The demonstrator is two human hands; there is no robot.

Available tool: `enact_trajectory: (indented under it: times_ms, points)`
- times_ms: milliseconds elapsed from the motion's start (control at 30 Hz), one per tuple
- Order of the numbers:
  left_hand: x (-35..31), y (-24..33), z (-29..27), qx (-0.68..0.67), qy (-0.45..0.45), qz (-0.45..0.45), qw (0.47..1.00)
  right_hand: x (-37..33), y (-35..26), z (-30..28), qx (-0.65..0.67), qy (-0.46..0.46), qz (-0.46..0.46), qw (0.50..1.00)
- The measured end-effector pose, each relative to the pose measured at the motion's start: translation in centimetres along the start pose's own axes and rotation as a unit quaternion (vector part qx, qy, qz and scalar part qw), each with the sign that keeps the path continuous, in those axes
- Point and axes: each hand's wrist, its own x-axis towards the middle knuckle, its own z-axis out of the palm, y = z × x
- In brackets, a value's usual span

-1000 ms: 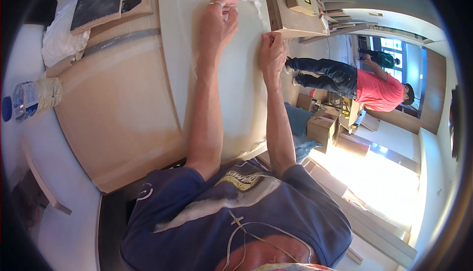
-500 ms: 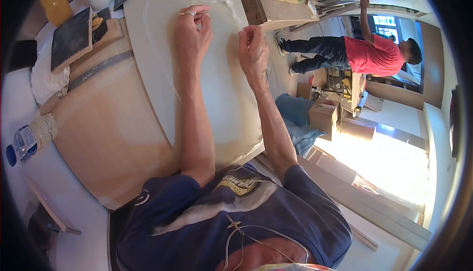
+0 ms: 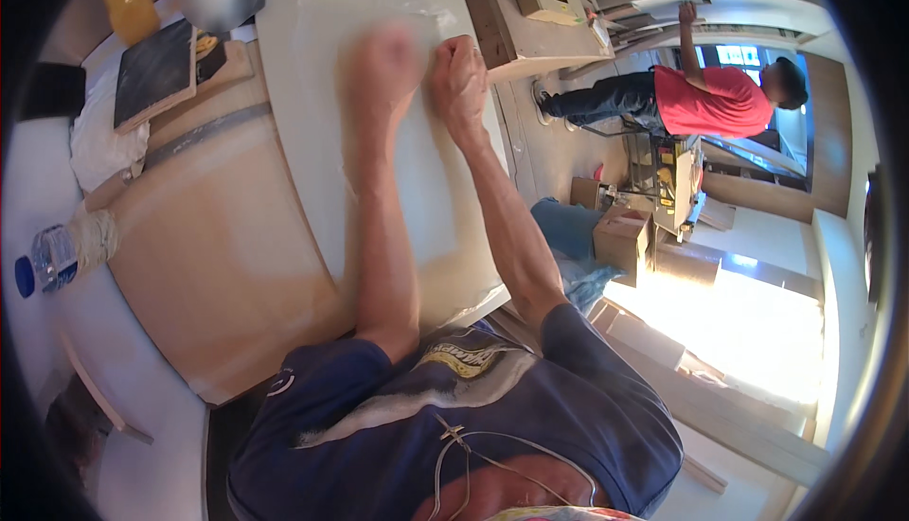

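A pale board (image 3: 312,95) lies before me, with clear plastic film (image 3: 431,17) wrinkled over its far part. Above the board is my left hand (image 3: 388,59), smeared by motion, so its fingers do not read clearly. Close beside it, near the board's right side, my right hand (image 3: 460,81) is closed with the fingers curled in. Whatever it grips, if anything, is hidden by the fingers.
Left of the board lies a wooden panel (image 3: 218,265), with a dark sanding block (image 3: 156,76) and a plastic bottle (image 3: 47,261) nearby. A wooden bench (image 3: 516,43) stands at the far right. Beyond, a person in a red shirt (image 3: 705,102) reaches up near a cardboard box (image 3: 623,237).
My right hand has moved left, off the board's right edge and closer to my left hand. My left hand has shifted slightly nearer and blurred. The view has shifted a little.
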Motion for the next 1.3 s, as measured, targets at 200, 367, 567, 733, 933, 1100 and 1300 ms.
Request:
enact_trajectory:
  times_ms: [200, 367, 567, 733, 933, 1100, 1300]
  points:
    - [0.6, -0.7, -1.5, 0.003, 0.001, -0.014, 1.0, -1.8, 1.2, -6.0, 0.078, -0.026, -0.056, 0.995]
    - [0.2, -0.4, -0.9, -0.03, -0.002, -0.018, 0.999, -7.9, 4.6, -11.1, 0.033, -0.045, 0.076, 0.996]
    - [-0.2, 0.0, -1.1, -0.007, -0.017, -0.023, 1.0, -9.5, 5.5, -9.7, -0.067, -0.047, 0.037, 0.996]
    - [0.0, -0.4, -1.2, 0.004, -0.017, 0.001, 1.0, -10.1, 3.6, -8.7, -0.046, -0.006, 0.02, 0.999]
    - [-0.2, 0.0, -0.3, 0.06, -0.009, 0.024, 0.998, -11.0, 2.0, -7.1, 0.003, -0.011, 0.064, 0.998]
    - [-0.2, -0.3, 0.2, 0.061, -0.021, -0.001, 0.998, -13.6, 0.4, -10.2, 0.115, -0.006, 0.027, 0.993]
    - [0.7, -2.1, 0.4, 0.018, -0.044, 0.048, 0.998, -20.3, 0.4, -16.3, 0.221, -0.11, -0.052, 0.968]
